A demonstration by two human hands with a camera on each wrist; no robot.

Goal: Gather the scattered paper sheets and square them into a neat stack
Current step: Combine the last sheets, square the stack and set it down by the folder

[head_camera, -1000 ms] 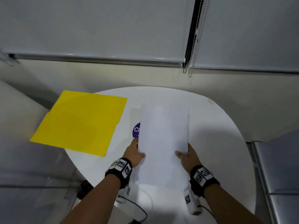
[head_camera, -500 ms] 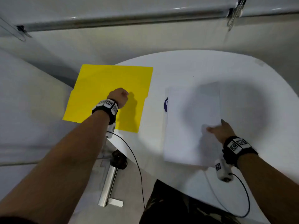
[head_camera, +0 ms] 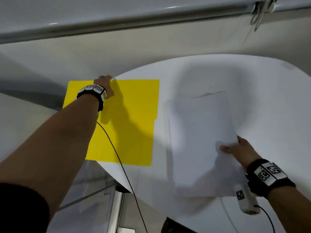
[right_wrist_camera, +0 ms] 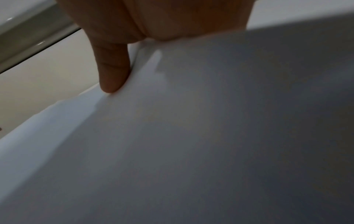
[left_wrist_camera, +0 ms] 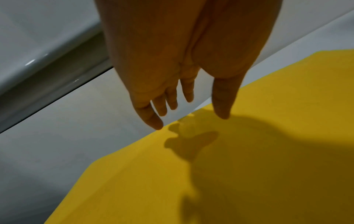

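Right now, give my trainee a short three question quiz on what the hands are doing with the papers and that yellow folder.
1. True or false: the left hand grips the yellow folder.
2. Which hand pinches the white paper stack: A left, B right?
3. Fill in: the folder's left part overhangs the ____ edge.

Key: 1 false, its fingers are straight above the folder's far edge. 2 B. 3 table.

White round table [head_camera: 252, 78], blinds [head_camera: 117, 7] behind

Black wristbands [head_camera: 269, 178] with white coded tags, white cabled wrist cameras [head_camera: 246, 200], dark sleeve [head_camera: 21, 207]
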